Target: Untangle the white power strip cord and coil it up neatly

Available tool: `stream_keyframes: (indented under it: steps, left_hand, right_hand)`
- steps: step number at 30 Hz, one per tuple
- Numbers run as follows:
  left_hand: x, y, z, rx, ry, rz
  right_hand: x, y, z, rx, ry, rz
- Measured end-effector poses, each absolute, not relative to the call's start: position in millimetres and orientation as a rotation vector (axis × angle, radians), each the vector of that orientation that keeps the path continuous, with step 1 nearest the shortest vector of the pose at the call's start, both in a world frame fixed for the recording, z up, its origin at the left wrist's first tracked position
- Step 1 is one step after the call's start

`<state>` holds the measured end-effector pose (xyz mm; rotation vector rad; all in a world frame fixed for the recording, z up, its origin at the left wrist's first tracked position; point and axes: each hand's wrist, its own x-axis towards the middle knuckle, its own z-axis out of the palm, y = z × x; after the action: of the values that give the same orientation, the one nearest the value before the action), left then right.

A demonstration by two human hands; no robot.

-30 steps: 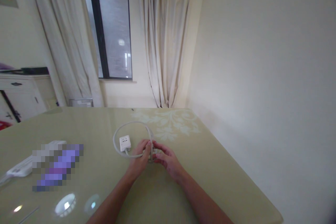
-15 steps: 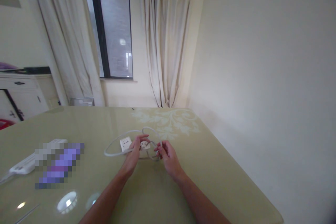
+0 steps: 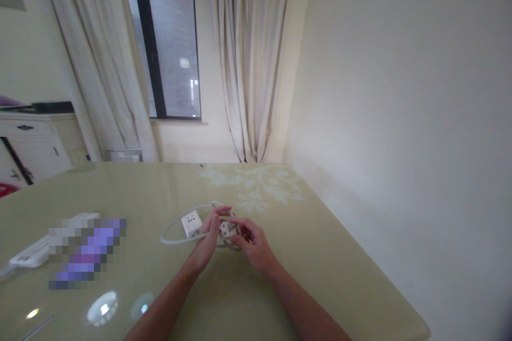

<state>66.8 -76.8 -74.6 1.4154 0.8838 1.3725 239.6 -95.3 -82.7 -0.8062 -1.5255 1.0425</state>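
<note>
My left hand (image 3: 208, 237) is closed around the near side of a small white plug-like piece (image 3: 228, 229) with dark marks on its face. From the right, the fingers of my right hand (image 3: 255, 245) pinch that same piece and the cord beside it. A white cable (image 3: 173, 241) runs in a loop to the left of my hands, and part of it passes over my left wrist. Inside this loop a white socket block (image 3: 191, 222) rests on the table, with its slots facing up. Fingers hide much of the cord's bundled part.
On the left of the glossy green table (image 3: 320, 277) lie a white power strip (image 3: 30, 257) and a blurred purple item (image 3: 90, 253). A thin stick-like thing (image 3: 38, 327) is near the front left. The wall (image 3: 400, 144) borders the table's right side.
My right hand has moved left from the cord onto the white piece, which now sits between both hands. The cable loop has sunk slightly lower.
</note>
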Motion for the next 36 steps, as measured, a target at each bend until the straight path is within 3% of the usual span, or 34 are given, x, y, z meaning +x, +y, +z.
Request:
stream_keyframes:
  steps: [13, 21, 28, 32, 36]
  left_hand:
    - [72, -82, -67, 1.601, 0.842, 1.232]
    - [73, -85, -53, 1.358, 0.849, 1.32]
    - [22, -53, -48, 0.662, 0.865, 1.658]
    - [5, -45, -50, 0.481, 0.72, 1.501]
    - [16, -53, -56, 0.866, 0.894, 1.292]
  right_hand:
    - [237, -101, -77, -0.833, -1.516, 0.897]
    - [242, -92, -73, -0.856, -1.357, 0.955]
    - [288, -66, -73, -0.947, -0.727, 0.811]
    - [297, -63, -74, -0.933, -0.626, 0.899]
    - [289, -69, -73, -0.969, -0.843, 0.946]
